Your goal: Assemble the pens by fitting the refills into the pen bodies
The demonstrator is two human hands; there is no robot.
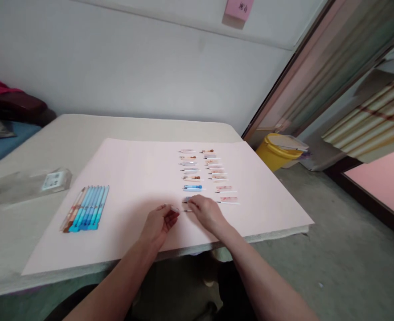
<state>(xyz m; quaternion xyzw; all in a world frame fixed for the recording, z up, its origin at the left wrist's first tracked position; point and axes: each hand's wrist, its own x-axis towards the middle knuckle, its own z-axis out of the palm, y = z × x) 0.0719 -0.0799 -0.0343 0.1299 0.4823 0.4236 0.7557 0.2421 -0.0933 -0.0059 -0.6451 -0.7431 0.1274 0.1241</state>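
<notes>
My left hand [160, 221] is closed, thumb and fingers pinching a small pale pen part [174, 208] near the front of the pink sheet. Beside it, my right hand [206, 212] reaches down with fingers bent together over the lowest row of pen pieces. A bluish pen piece [186, 199] and a thin refill [185, 211] stick out from under those fingertips; what they grip is hidden. Just beyond lies a blue pen barrel [193, 187] with a refill along it. Two columns of similar short barrels and refills, such as a pink-patterned barrel [228, 199], run toward the back.
A bundle of long blue and brown pens [88, 207] lies at the left of the pink sheet [140, 169]. Farther left is a clear plastic bag [33, 187] on the pale table [83, 127]. A yellow bin [275, 151] stands on the floor at right, and a wall [143, 67] behind.
</notes>
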